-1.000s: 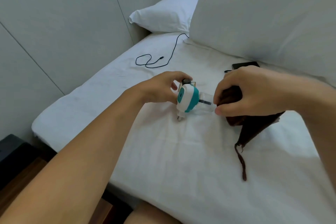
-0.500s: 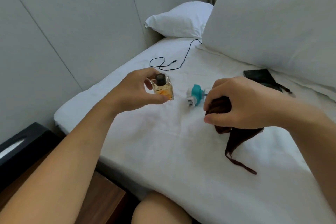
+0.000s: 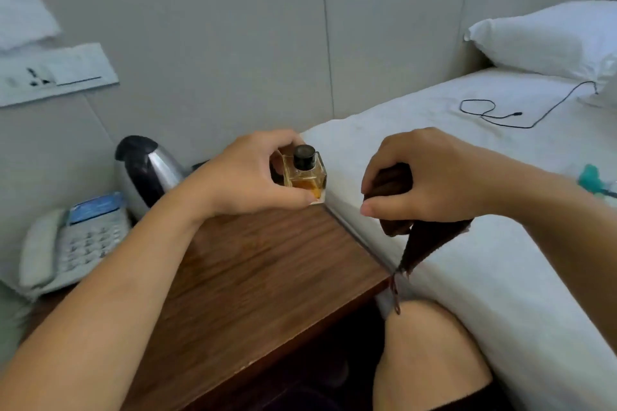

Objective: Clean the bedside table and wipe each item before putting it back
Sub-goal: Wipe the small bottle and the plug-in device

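At table (image 3: 267, 277) back corner, by the bed (image 3: 467, 243) edge: bottle (image 3: 305, 177), upright, gripped in left hand (image 3: 247, 177). Cannot tell whether base touches wood or hangs just above.

Handling, judged: square glass, black cap, amber liquid about half full. Rigid, fragile, probably dense for its size; smooth faces likely slippery. Best taken across two opposite flat sides, low on the body, not by the cap, which may pull off. Set down gently; corner spot close to table edge risks a knock.

Left hand: fingers behind bottle, thumb along its front base, wrist level, forearm crossing table.

Right hand (image 3: 427, 177): closed on bunched brown cloth (image 3: 424, 240), soft and limp, tail dangling past table edge; held over bed edge, beside bottle, not touching.

Kettle (image 3: 147, 170) and phone (image 3: 76, 243) at table far side from bed.
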